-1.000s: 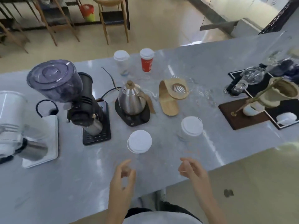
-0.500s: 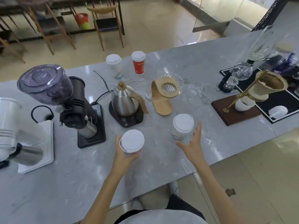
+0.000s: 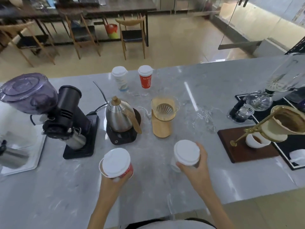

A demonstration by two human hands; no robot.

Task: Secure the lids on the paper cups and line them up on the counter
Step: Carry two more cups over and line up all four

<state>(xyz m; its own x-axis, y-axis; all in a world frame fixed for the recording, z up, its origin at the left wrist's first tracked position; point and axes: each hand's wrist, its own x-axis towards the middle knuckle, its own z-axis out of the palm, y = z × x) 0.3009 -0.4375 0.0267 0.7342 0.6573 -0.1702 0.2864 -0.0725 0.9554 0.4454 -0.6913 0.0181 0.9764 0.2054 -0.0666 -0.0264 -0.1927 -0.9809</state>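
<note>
White-lidded red cup (image 3: pixel 117 165) gripped in left hand (image 3: pixel 113 182), lid askew; white cup (image 3: pixel 186 154) at 3 o'clock, wrapped by right hand (image 3: pixel 194 171).

Head-worn camera looks steeply down, close over the counter (image 3: pixel 165 187).

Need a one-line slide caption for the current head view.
Left hand and right hand each grip a lidded paper cup; two more stand behind the kettle.
</note>
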